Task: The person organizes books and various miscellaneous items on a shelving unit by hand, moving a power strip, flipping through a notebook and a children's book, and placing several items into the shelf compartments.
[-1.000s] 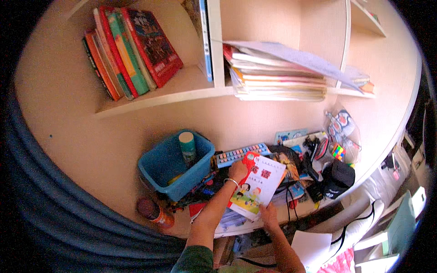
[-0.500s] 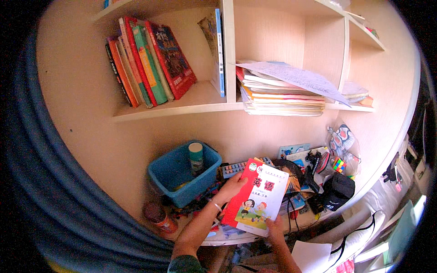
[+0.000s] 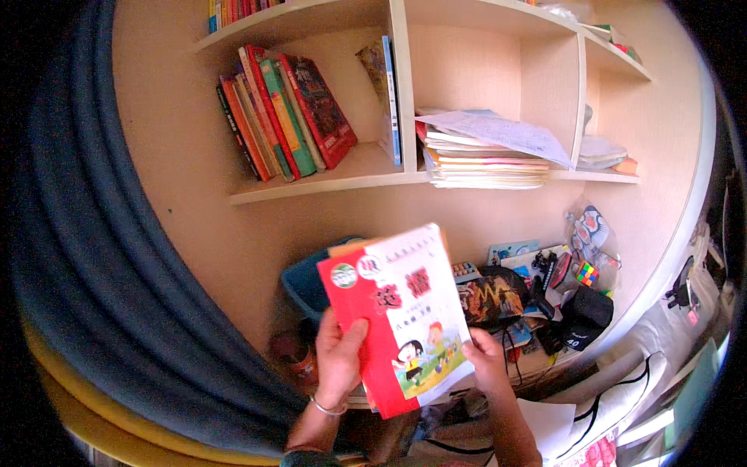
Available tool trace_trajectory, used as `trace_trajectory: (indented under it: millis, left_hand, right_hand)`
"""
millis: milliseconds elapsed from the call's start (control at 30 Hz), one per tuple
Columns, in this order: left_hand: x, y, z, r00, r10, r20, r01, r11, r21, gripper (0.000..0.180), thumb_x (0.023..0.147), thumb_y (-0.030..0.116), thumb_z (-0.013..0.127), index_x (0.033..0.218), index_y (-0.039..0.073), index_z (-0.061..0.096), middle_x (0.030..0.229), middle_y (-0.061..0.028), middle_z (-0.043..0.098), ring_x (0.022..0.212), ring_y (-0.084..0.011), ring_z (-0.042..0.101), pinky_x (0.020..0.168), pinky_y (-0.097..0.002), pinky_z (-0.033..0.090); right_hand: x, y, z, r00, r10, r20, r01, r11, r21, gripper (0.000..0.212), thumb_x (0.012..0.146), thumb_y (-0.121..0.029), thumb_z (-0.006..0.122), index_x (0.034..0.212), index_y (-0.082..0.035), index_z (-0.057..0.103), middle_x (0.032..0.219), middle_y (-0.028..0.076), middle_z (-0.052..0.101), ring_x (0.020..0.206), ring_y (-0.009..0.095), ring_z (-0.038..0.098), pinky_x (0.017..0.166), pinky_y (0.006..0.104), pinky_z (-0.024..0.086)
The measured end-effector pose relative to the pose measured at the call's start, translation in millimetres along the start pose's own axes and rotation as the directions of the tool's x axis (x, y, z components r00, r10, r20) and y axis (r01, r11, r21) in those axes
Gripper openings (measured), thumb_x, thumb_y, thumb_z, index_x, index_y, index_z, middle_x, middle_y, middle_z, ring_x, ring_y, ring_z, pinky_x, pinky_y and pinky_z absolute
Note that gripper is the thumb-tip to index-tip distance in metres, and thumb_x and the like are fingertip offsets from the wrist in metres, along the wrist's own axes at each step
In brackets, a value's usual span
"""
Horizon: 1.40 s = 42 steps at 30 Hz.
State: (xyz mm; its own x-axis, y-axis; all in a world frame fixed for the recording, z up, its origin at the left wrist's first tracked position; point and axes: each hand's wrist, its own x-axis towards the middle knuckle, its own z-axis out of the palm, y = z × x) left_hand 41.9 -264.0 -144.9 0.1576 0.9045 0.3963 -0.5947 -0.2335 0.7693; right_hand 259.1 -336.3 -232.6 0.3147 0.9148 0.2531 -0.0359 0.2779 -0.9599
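Note:
Both hands hold a red and white textbook with two cartoon children on its cover. My left hand grips its left edge, thumb lying on the red strip. My right hand pinches the lower right edge. The book is tilted, with its top leaning left. An orange-yellow edge shows behind its top, so another book or sheet may lie beneath. Behind it, a blue plastic basket stands on the desk, mostly hidden by the book.
Above, a shelf holds leaning books and a paper stack. At the right of the desk lie a black cap, a puzzle cube and a patterned pouch. A dark blue curtain hangs at left.
The book has come nearer, risen and shifted left, now covering much of the basket. Both hands keep their hold. The whole view has shifted slightly, too.

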Motion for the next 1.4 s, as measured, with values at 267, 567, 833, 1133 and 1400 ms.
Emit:
trace_trajectory:
  millis: [267,567,833,1133,1400]
  left_hand:
    - [20,72,18,0.937,0.326,-0.123,-0.309,0.941,0.137,0.035,0.084,0.002,0.051,0.118,-0.002,0.044,0.113,-0.0134,0.056,0.097,-0.0208,0.057,0.087,-0.0331,0.045]
    - [91,141,46,0.789,0.614,-0.018,-0.594,0.771,0.231,0.026,0.087,0.003,0.047,0.113,-0.003,0.045,0.106,-0.0106,0.058,0.09,-0.0141,0.056,0.081,-0.0276,0.045]
    - [156,174,61,0.709,0.702,0.062,-0.699,0.688,0.196,0.017,0.085,0.001,0.048,0.102,-0.002,0.05,0.099,-0.0097,0.059,0.083,-0.0147,0.057,0.075,-0.0288,0.047]
    - [219,176,42,0.731,0.683,0.013,-0.634,0.671,0.383,0.015,0.084,0.002,0.05,0.098,-0.002,0.05,0.093,-0.0114,0.061,0.077,-0.0173,0.059,0.07,-0.0318,0.048]
    - [235,164,40,0.649,0.76,0.044,-0.696,0.569,0.438,0.016,0.082,0.003,0.052,0.096,-0.004,0.05,0.092,-0.0138,0.061,0.079,-0.0215,0.06,0.071,-0.0328,0.047]
  right_hand:
    - [42,-38,49,0.981,-0.029,0.192,-0.041,0.935,0.353,0.033,0.093,-0.014,0.042,0.123,0.001,0.043,0.096,0.01,0.059,0.074,0.014,0.058,0.061,0.028,0.051]
    - [135,-115,111,0.988,-0.122,0.097,0.052,0.844,0.533,0.024,0.095,-0.016,0.038,0.104,0.002,0.05,0.086,0.009,0.058,0.068,0.015,0.055,0.057,0.0292,0.047]
    - [204,-153,147,0.986,-0.165,-0.001,0.148,0.881,0.448,0.024,0.093,-0.012,0.036,0.097,0.004,0.053,0.079,0.01,0.057,0.059,0.015,0.053,0.049,0.0254,0.044]
    - [248,-154,158,0.962,-0.261,-0.084,0.268,0.96,0.085,0.021,0.085,-0.009,0.048,0.096,0.008,0.049,0.087,0.018,0.059,0.068,0.022,0.061,0.052,0.0309,0.049]
    - [259,-144,178,0.815,-0.553,-0.172,0.487,0.816,-0.312,0.036,0.08,-0.01,0.052,0.11,0.009,0.044,0.095,0.026,0.057,0.091,0.036,0.058,0.084,0.0401,0.045]
